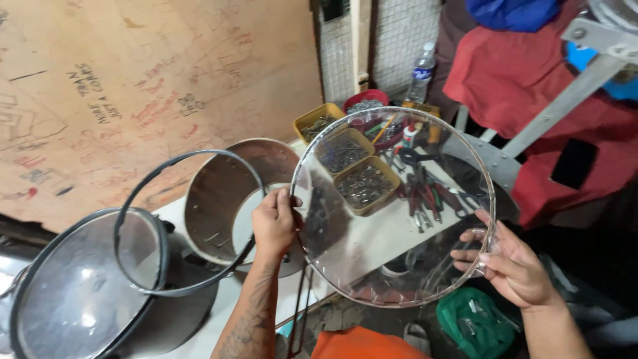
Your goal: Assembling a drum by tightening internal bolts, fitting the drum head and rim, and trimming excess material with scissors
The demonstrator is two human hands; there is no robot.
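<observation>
The clear round drum skin [392, 206] is up in the air, over the white table [372, 233]. The left hand [274, 223] grips its left edge and also a thin dark hoop [126, 219]. The right hand [508, 262] has its fingers spread, pressing the right edge. 3 yellow trays [364, 185] of screws show through it.

Scribbled plywood wall [153, 93], white worktable [372, 233], red cloth [531, 86] over a metal frame [565, 100].
</observation>
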